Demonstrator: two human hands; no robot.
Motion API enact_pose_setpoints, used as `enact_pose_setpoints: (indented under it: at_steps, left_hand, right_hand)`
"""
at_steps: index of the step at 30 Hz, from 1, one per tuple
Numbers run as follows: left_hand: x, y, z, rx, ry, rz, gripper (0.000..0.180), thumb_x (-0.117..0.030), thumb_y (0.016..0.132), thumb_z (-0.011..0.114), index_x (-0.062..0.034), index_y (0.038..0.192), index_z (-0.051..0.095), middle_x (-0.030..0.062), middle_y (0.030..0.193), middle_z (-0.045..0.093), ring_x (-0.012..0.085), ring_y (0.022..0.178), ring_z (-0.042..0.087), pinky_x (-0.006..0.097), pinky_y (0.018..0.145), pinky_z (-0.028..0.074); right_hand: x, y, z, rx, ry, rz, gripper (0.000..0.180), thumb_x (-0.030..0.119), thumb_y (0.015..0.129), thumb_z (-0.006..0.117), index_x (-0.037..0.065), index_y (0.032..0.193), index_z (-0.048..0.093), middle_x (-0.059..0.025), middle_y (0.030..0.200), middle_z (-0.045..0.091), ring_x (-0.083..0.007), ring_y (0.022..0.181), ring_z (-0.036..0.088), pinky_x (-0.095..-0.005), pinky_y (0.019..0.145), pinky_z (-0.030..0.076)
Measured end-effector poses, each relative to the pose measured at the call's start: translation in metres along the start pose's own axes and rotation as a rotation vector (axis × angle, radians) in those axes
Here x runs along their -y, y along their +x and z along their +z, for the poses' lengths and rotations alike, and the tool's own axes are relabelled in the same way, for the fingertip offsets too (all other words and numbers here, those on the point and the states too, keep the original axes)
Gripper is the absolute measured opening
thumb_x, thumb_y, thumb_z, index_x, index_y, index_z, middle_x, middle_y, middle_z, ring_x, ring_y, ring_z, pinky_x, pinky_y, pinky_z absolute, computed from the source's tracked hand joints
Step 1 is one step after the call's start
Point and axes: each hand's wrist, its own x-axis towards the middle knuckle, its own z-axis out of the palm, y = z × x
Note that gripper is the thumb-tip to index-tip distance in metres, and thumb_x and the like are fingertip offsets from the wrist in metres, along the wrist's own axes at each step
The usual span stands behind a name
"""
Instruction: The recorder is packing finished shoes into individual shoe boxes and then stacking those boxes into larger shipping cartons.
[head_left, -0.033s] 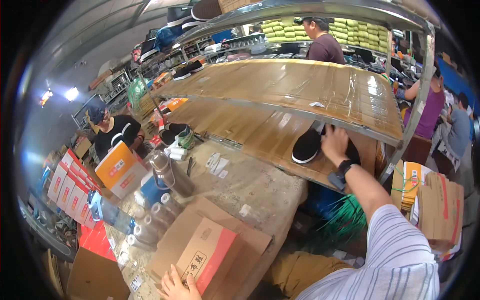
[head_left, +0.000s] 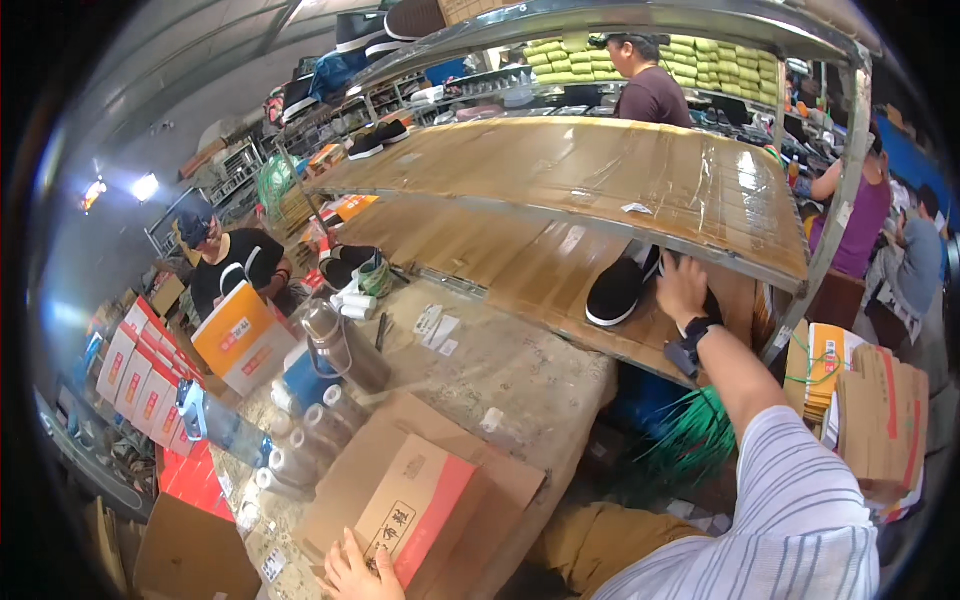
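On the lower shelf, my right hand (head_left: 684,290) reaches in between black shoes with its fingers curled. A black shoe (head_left: 712,305) lies against the far side of that hand and is mostly covered by it; my fingers seem closed on it. Just left of the hand stands another black slip-on shoe (head_left: 613,290) with a white sole edge. My left hand (head_left: 358,570) lies with fingers apart on the near end of a brown shoe box (head_left: 425,500) with a red band. That box rests on flat brown cardboard (head_left: 400,425) on the table.
A metal flask (head_left: 345,350), clear film rolls (head_left: 320,430) and a blue-capped bottle (head_left: 220,425) crowd the table's left (head_left: 520,370). A metal shelf post (head_left: 845,190) rises right of my arm. Folded cartons (head_left: 880,420) stack at right. A person (head_left: 240,262) works across at left.
My right hand has shifted slightly right and down at the shoes, with its fingers bent differently. My left hand and the box look the same.
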Motion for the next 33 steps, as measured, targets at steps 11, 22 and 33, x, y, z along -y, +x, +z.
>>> enact_pose_setpoints:
  at_steps: [11,22,33]
  left_hand:
    - [-0.004,-0.002,0.0,0.017,-0.051,-0.009,0.057,-0.048,0.089,0.047,-0.0125,0.134,0.046,0.0196,0.127,0.049,0.0353,0.121,0.042,0.056,0.105,0.023]
    - [-0.021,-0.023,-0.019,-0.327,-0.239,-0.065,0.044,-0.024,0.074,0.07,-0.0137,0.117,0.065,0.0035,0.085,0.046,0.0239,0.085,0.042,0.04,0.088,0.028]
    - [-0.099,-0.045,0.009,0.061,-1.195,-0.014,0.046,-0.016,0.081,0.063,-0.0028,0.124,0.056,0.0138,0.119,0.057,0.0309,0.109,0.052,0.039,0.096,0.038]
  right_hand:
    - [0.056,0.014,0.077,0.582,0.625,0.547,0.055,0.051,0.086,0.053,0.01,0.121,0.056,-0.0185,0.118,0.059,-0.039,0.112,0.053,-0.042,0.092,0.043]
    - [0.126,-0.04,-0.154,1.16,2.487,0.722,0.033,0.024,0.092,0.055,-0.001,0.113,0.057,-0.0118,0.101,0.064,-0.0214,0.086,0.063,-0.0344,0.081,0.052]
    - [0.149,-0.118,-0.187,1.448,2.499,0.562,0.031,0.018,0.094,0.05,-0.002,0.118,0.053,-0.0129,0.108,0.06,-0.023,0.096,0.06,-0.0368,0.086,0.05]
